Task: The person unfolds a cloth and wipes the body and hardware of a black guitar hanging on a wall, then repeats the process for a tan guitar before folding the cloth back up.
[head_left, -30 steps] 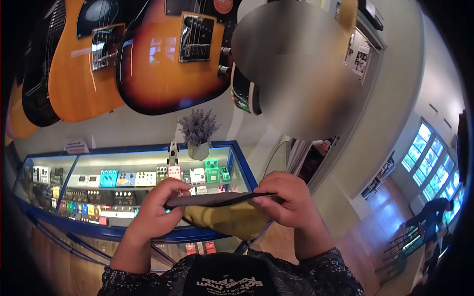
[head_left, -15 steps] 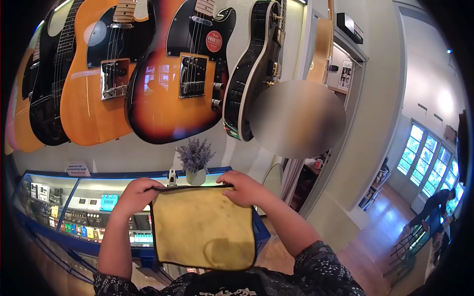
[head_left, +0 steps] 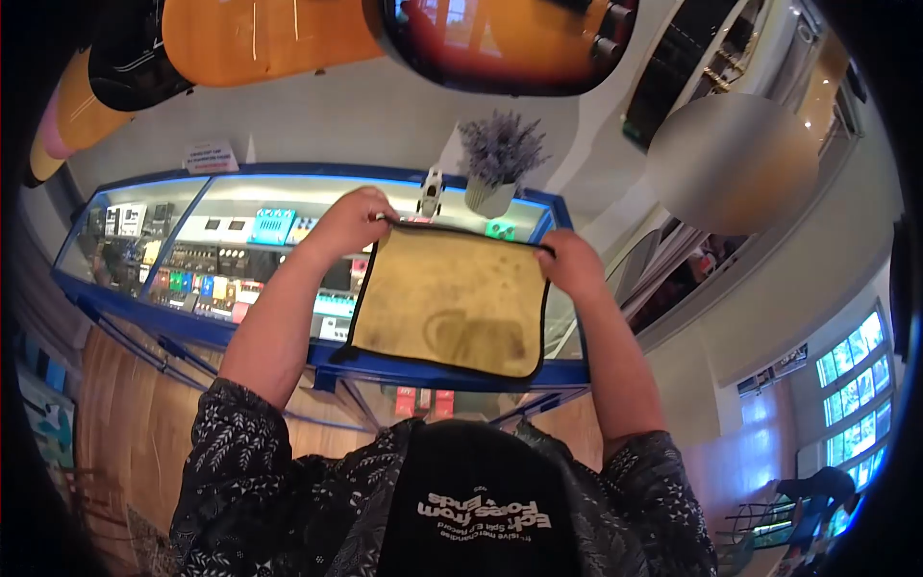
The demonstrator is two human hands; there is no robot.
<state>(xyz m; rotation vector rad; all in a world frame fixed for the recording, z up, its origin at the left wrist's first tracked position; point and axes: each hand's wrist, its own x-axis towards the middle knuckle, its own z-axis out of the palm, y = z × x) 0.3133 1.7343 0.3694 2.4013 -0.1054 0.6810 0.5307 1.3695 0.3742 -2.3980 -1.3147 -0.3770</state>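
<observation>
A yellow cloth [head_left: 452,288] with a dark edge and grey smudges is stretched between my two hands, over the front of the glass display case [head_left: 317,185]. My left hand [head_left: 352,221] pinches its upper left corner. At the upper right corner, my right hand [head_left: 574,262] has its fingers closed on the edge. Just beyond the cloth stand a small white toy car [head_left: 432,192] and a ribbed white pot [head_left: 490,197] of purple flowers [head_left: 502,146].
Electric guitars hang on the wall above, among them a sunburst one [head_left: 510,43]. Inside the case are several effects pedals, one turquoise [head_left: 273,226]. A small sign [head_left: 210,158] stands on its back left. At far right a person [head_left: 817,495] leans by some stools.
The view has tilted down, so the guitars sit higher and more of the case shows. Both hands have carried the cloth forward, further from my body; the right hand's grip has moved to the corner.
</observation>
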